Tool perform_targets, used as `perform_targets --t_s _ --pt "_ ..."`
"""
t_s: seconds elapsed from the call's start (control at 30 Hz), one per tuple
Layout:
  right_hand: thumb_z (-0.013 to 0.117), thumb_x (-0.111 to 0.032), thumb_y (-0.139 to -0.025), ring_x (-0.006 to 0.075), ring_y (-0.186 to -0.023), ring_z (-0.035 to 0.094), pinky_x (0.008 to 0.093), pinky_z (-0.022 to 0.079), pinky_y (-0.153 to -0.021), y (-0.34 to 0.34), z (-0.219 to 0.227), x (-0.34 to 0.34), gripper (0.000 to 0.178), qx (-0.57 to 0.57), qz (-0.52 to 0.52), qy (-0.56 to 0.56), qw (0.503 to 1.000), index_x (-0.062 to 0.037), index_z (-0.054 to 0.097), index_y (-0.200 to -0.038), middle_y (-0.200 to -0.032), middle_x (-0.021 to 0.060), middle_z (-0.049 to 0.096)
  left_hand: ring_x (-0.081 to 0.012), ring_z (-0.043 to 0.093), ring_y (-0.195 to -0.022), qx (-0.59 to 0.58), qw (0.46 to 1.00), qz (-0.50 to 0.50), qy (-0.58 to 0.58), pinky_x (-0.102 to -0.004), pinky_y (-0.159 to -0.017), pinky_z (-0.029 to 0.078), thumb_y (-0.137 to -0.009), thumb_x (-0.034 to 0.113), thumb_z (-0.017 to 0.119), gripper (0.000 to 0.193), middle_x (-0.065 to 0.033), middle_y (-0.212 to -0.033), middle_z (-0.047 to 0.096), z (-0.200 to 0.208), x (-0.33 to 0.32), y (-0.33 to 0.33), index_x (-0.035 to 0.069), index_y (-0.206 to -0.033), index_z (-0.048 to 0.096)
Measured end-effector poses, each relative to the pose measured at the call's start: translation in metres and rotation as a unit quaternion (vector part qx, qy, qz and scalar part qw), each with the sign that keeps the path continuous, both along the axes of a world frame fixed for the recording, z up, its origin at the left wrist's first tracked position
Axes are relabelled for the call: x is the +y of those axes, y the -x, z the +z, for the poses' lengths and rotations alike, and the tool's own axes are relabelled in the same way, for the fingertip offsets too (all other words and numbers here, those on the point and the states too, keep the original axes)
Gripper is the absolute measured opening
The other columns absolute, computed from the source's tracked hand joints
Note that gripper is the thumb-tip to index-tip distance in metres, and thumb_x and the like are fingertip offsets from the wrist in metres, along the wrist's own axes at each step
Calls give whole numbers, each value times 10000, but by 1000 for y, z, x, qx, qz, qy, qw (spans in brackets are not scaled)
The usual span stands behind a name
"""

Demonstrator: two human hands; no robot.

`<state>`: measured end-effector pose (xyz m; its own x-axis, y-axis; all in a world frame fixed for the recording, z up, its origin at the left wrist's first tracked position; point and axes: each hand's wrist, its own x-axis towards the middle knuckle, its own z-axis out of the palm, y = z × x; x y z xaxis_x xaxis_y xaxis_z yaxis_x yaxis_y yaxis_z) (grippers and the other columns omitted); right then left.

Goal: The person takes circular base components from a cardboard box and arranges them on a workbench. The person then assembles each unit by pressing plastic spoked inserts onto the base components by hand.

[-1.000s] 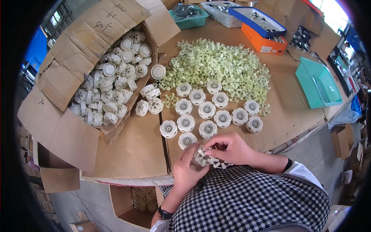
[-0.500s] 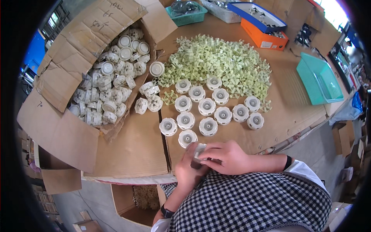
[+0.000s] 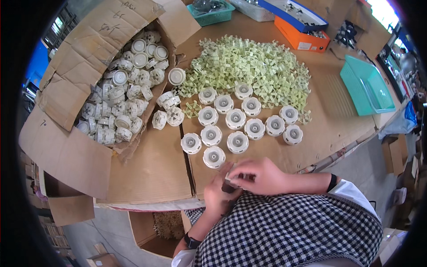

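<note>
Close to my body at the table's front edge, my left hand [image 3: 217,194] is closed around a small whitish plastic part [image 3: 229,176], mostly covered by fingers. My right hand [image 3: 260,175] reaches across from the right, its thumb and fingers pinched at the top of that part. Just beyond my hands, several round white plastic housings [image 3: 214,157] with grey recessed centres lie face up on the cardboard. Behind them spreads a large heap of pale green bladed plastic pieces [image 3: 253,71].
At the left an open cardboard box [image 3: 66,155] holds many white housings [image 3: 116,95]; a few more [image 3: 175,116] lie beside it. A green basket [image 3: 362,89] stands at the right. Toward the back are an orange box [image 3: 298,38], a blue tray [image 3: 291,20] and a teal basket [image 3: 209,18].
My right fingers have curled more tightly over the whitish part, which shows less now. Both hands stay together at the table edge. The whole view has shifted slightly.
</note>
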<state>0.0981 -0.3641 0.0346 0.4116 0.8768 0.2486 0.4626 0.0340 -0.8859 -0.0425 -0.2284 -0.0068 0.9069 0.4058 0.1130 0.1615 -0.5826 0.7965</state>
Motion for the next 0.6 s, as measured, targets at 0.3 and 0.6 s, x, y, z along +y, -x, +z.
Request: perform_targets --t_s 0.3,0.6 --pt "748 -167 -903 176 -687 659 315 531 -651 -12 -23 -11 170 102 -12 67 993 -71 751 -1044 -901 83 736 -273 628 -1026 -33 989 -72 -124 -413 -883 496 -576 246 904 732 -99 -1182 667 0 6 -7 47 -1235 654" --pt "733 -171 -881 252 -680 669 356 533 -645 -6 -20 -2 150 22 -13 83 996 -90 746 -1007 -874 97 723 -353 618 -1093 -13 994 -50 -95 -448 -956 495 -535 190 900 871 -125 -1209 664 -2 3 -9 81 -1335 572"
